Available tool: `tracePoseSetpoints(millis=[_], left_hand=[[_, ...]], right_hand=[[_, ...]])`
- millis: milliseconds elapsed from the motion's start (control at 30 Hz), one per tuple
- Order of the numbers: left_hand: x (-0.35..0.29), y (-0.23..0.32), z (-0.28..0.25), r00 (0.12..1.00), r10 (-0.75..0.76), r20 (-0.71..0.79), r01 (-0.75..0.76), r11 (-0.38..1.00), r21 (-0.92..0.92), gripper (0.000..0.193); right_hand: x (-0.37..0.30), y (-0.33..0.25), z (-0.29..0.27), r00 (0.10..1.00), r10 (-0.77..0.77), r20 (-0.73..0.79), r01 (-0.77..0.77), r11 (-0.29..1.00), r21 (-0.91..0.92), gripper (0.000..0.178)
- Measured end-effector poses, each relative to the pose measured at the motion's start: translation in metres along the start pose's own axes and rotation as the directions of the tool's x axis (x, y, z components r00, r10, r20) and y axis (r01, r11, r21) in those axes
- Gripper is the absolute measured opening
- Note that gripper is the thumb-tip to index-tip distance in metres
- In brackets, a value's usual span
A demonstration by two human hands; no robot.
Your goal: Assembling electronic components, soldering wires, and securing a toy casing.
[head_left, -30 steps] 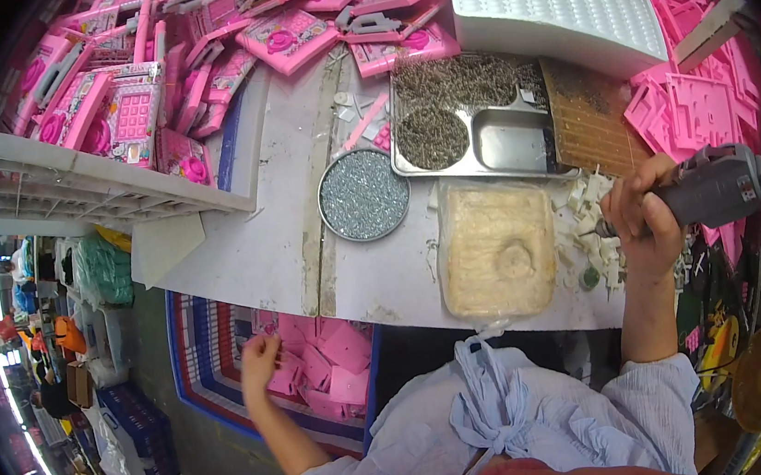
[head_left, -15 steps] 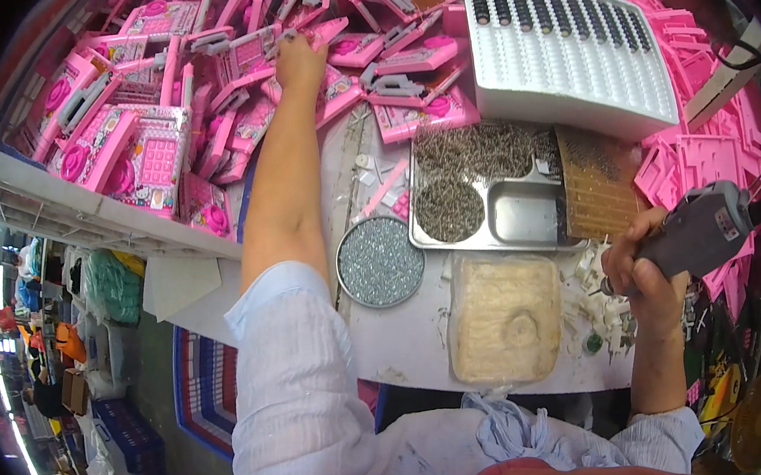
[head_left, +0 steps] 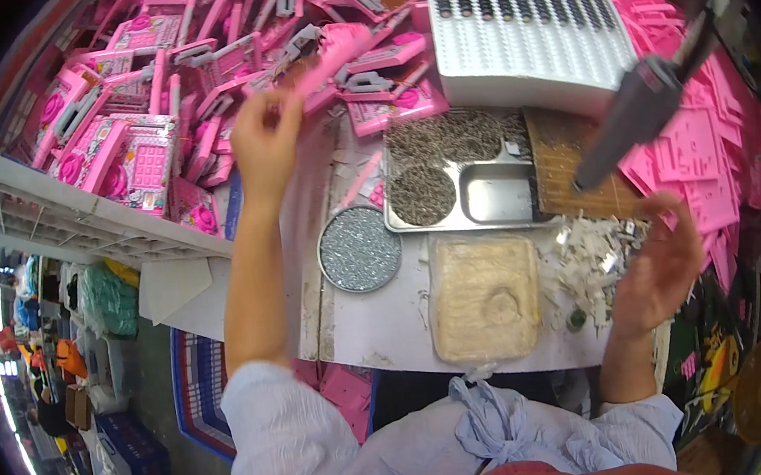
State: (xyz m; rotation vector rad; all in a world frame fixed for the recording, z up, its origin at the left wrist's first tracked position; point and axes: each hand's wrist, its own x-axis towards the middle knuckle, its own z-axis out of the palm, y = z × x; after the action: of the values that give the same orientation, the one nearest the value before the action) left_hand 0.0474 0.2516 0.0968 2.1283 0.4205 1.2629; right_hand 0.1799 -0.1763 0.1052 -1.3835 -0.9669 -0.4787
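Left hand: the left hand [head_left: 265, 148] is at the near edge of the toy heap, with the fingers bent and thumb and forefinger tips close together; whether they pinch anything, I cannot tell.
Pink toy: the smeared pink toy [head_left: 336, 57] is just beyond those fingertips, over the heap of pink toys [head_left: 150, 164]; it probably fares best set down gently, clear of the grey handles, to spare its face.
Right hand: the right hand [head_left: 657, 269] is near the right edge of the surface [head_left: 382, 344], fingers spread, holding nothing.
Grey driver: the grey driver [head_left: 633, 123] hangs from its cord above the brown board [head_left: 562, 158], apart from the hand; best to let any swing settle and keep fingers off the tip.
Screws: the metal tray [head_left: 495, 196] and round dish [head_left: 366, 289] stand close together, so the forearm should pass well clear.
Toy faces: colourful printing and pink keypads show; lettering is too small to read.
Driver label: too blurred to make out.
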Motion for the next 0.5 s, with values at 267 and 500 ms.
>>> tracePoseSetpoints(millis=[267, 500], left_hand=[[-0.223, 0.157, -0.005, 0.945, 0.119, 0.306, -0.076, 0.986, -0.148, 0.016], [-0.278, 0.163, 0.008, 0.862, 0.083, 0.501, 0.039, 0.973, -0.227, 0.020]], right_hand=[[-0.072, 0.010, 0.062, 0.343, 0.458, 0.820, -0.790, -0.332, 0.516, 0.069], [-0.101, -0.007, 0.013, 0.448, 0.700, 0.556, -0.890, 0.408, 0.204, 0.058]])
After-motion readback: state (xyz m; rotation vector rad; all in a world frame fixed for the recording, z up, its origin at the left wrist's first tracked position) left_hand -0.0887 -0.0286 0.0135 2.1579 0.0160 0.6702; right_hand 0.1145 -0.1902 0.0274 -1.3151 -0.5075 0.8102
